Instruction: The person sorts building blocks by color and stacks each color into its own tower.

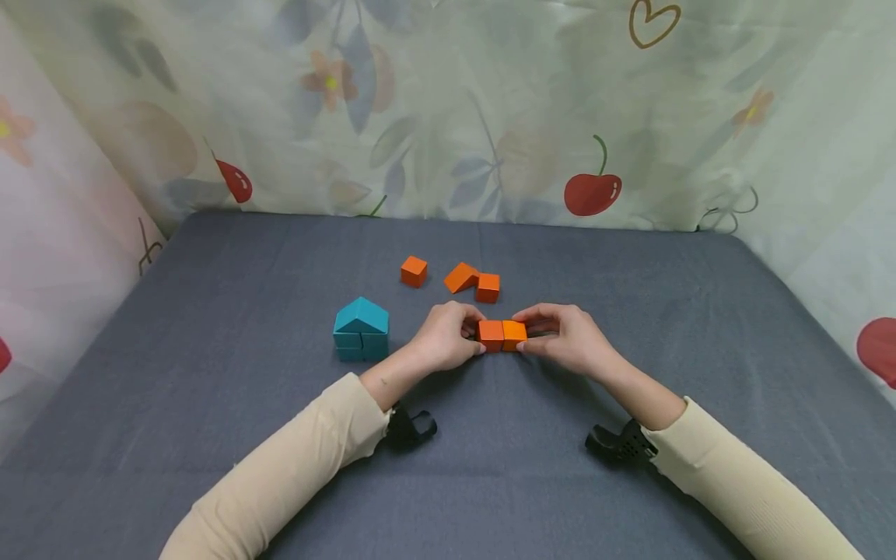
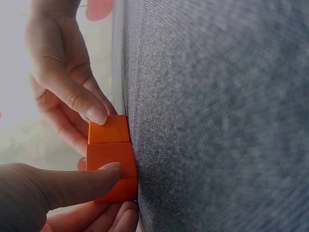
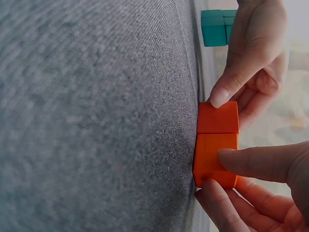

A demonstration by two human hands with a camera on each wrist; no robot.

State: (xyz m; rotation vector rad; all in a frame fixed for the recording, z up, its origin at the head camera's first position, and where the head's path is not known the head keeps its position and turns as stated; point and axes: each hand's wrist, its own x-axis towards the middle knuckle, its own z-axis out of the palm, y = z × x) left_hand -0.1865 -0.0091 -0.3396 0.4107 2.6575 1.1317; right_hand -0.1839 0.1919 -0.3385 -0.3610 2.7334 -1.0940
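Note:
Two orange blocks stand side by side on the grey cloth, faces together, between the two hands. My left hand (image 1: 448,336) pinches the left, redder orange block (image 1: 491,336) between thumb and fingers. From the other side my right hand (image 1: 565,336) pinches the lighter orange block (image 1: 514,335). In the left wrist view the thumb lies across the near face of the redder block (image 2: 111,159). The right wrist view has the right thumb on the front of the lighter block (image 3: 212,150), with fingertips at its outer end.
Left of the hands stands a teal block stack (image 1: 361,330) with a peaked top. Behind them lie an orange cube (image 1: 414,271), a tilted orange block (image 1: 460,278) and another orange cube (image 1: 488,288). A patterned curtain (image 1: 448,117) hangs along the table's (image 1: 245,311) back edge.

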